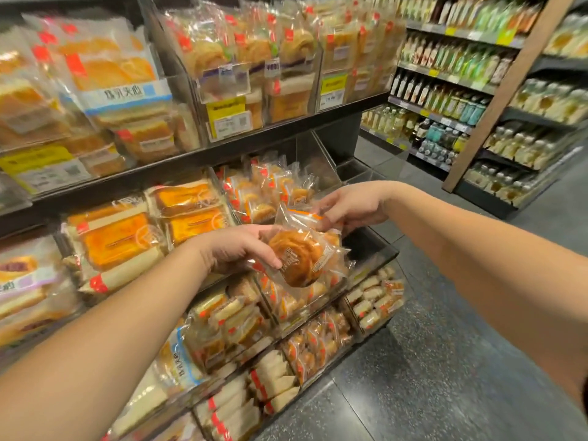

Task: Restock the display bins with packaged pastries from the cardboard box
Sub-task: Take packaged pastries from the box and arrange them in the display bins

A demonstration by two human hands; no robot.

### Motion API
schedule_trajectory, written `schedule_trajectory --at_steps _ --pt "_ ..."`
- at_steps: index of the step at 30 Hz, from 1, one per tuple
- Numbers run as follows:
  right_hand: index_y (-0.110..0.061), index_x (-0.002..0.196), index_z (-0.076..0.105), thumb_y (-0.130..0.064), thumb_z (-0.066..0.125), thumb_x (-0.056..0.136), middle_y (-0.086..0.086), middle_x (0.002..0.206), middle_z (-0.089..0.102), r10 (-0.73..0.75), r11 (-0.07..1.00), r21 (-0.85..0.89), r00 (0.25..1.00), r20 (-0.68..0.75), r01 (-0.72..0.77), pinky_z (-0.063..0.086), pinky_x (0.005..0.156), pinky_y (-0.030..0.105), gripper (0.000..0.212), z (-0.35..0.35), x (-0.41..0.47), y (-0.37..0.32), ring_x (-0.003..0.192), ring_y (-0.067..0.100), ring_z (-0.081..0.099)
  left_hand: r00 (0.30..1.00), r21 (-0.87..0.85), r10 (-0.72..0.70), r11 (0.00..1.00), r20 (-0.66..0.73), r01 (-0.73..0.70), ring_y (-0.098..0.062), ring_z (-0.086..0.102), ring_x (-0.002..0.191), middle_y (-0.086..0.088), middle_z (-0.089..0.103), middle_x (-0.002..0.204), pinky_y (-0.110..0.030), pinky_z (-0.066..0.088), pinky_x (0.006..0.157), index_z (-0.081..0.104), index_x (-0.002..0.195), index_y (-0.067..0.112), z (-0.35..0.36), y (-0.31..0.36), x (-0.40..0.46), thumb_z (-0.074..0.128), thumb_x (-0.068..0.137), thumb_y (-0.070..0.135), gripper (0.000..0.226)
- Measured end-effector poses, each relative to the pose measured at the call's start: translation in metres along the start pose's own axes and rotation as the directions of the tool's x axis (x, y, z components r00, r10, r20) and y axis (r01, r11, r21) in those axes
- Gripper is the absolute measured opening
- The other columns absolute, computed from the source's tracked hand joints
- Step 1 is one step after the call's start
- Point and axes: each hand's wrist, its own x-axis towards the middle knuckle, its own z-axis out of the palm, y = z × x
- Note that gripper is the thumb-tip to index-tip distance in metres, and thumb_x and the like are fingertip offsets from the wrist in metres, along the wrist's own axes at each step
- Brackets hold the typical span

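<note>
Swirl pastry pack (299,259): held over the clear bin (366,249) on the middle shelf, ready to drop in
Left hand (237,249): you grip its lower edge; steadies it
Right hand (350,206): you pinch the wrapper top; guides it
Cardboard box: unseen

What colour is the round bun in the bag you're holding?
The bun is golden brown, darker at the bottom edge, seen in the head view.

Left hand (237,249): fingertips hidden behind the wrapped pastry (299,259). Right hand (350,206): fingertips hidden by the wrapper's upper edge. Price labels (227,117): print too blurred to read. Both forearms cut off by the frame edges.
</note>
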Motion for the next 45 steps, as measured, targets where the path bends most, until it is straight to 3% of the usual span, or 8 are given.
schedule_trajectory --at_steps 4,8,16,21,25,31,38,45 --pt "-0.019 0.137 0.053 -0.029 0.07 0.089 0.007 0.13 0.065 -0.106 0.978 0.174 0.991 -0.082 0.119 0.051 0.101 0.042 0.051 -0.028 0.008 0.015 0.117 0.025 0.064 0.994 -0.124 0.041 0.991 -0.106 -0.054 -0.022 0.072 0.1 -0.008 0.075 0.106 -0.028 0.058 0.082 0.061 0.118 0.013 -0.008 0.002 0.026 0.07 0.067 -0.007 0.056" --pt "-0.018 0.138 0.05 -0.027 0.065 0.092 0.009 0.134 0.062 -0.177 0.934 0.295 0.979 -0.103 0.2 0.053 0.096 0.037 0.049 -0.057 0.02 0.036 0.122 0.026 0.062 0.98 -0.274 0.05 0.956 -0.191 -0.102 -0.021 0.074 0.09 -0.01 0.076 0.098 -0.026 0.058 0.073 0.059 0.117 0.007 -0.017 0.005 0.052 0.07 0.07 -0.01 0.051" --pt "-0.015 0.14 0.05 -0.026 0.068 0.093 0.006 0.131 0.065 -0.222 0.957 0.193 0.975 -0.004 0.219 0.043 0.11 0.048 0.051 -0.118 0.061 0.043 0.121 0.025 0.063 0.921 -0.379 0.007 0.91 -0.39 -0.167 -0.027 0.067 0.113 -0.013 0.071 0.118 -0.039 0.047 0.105 0.055 0.131 0.009 -0.023 0.023 0.113 0.069 0.066 -0.003 0.067" --pt "-0.014 0.139 0.052 -0.029 0.073 0.09 0.006 0.131 0.065 -0.233 0.968 0.126 0.965 0.119 0.218 0.041 0.112 0.048 0.055 -0.151 0.076 0.048 0.123 0.026 0.061 0.906 -0.352 -0.057 0.93 -0.42 -0.105 -0.027 0.065 0.117 -0.012 0.07 0.121 -0.04 0.042 0.11 0.055 0.129 0.008 -0.021 0.034 0.137 0.077 0.068 -0.004 0.066" --pt "-0.017 0.128 0.06 -0.039 0.079 0.082 0.004 0.119 0.071 -0.235 0.971 -0.046 0.972 0.007 0.235 0.048 0.105 0.048 0.054 -0.174 0.086 0.045 0.112 0.023 0.068 0.89 -0.181 -0.1 0.983 -0.444 0.02 -0.02 0.062 0.121 -0.004 0.064 0.132 -0.04 0.039 0.113 0.043 0.145 0.013 -0.026 0.038 0.141 0.09 0.054 0.02 0.103" --pt "-0.021 0.113 0.06 -0.044 0.073 0.082 -0.003 0.098 0.068 -0.283 0.889 -0.457 0.821 -0.495 0.03 0.059 0.081 0.037 0.041 -0.194 0.09 0.014 0.088 0.014 0.067 0.873 0.365 -0.074 0.889 -0.482 0.276 0.006 0.06 0.101 0.022 0.064 0.114 -0.016 0.045 0.091 0.054 0.124 0.034 -0.043 0.063 0.131 0.078 0.082 0.026 0.049" --pt "-0.013 0.11 0.058 -0.035 0.066 0.09 -0.001 0.08 0.056 -0.355 0.607 -0.739 0.733 -0.58 -0.29 0.046 0.063 0.033 0.031 -0.151 0.12 -0.017 0.075 0.02 0.059 0.868 0.577 -0.133 0.698 -0.478 0.424 -0.009 0.051 0.119 0.011 0.052 0.139 -0.029 0.042 0.098 0.042 0.145 0.035 -0.056 0.078 0.134 0.073 0.083 0.032 0.07" --pt "-0.007 0.129 0.052 -0.004 0.062 0.089 0.009 0.103 0.063 -0.329 0.484 -0.773 0.733 -0.595 -0.41 0.043 0.064 0.035 0.041 -0.129 0.169 -0.026 0.091 0.028 0.064 0.889 0.625 -0.189 0.65 -0.417 0.432 -0.013 0.049 0.125 0.008 0.048 0.146 -0.037 0.042 0.108 0.04 0.149 0.031 -0.067 0.07 0.131 0.073 0.081 0.036 0.076"
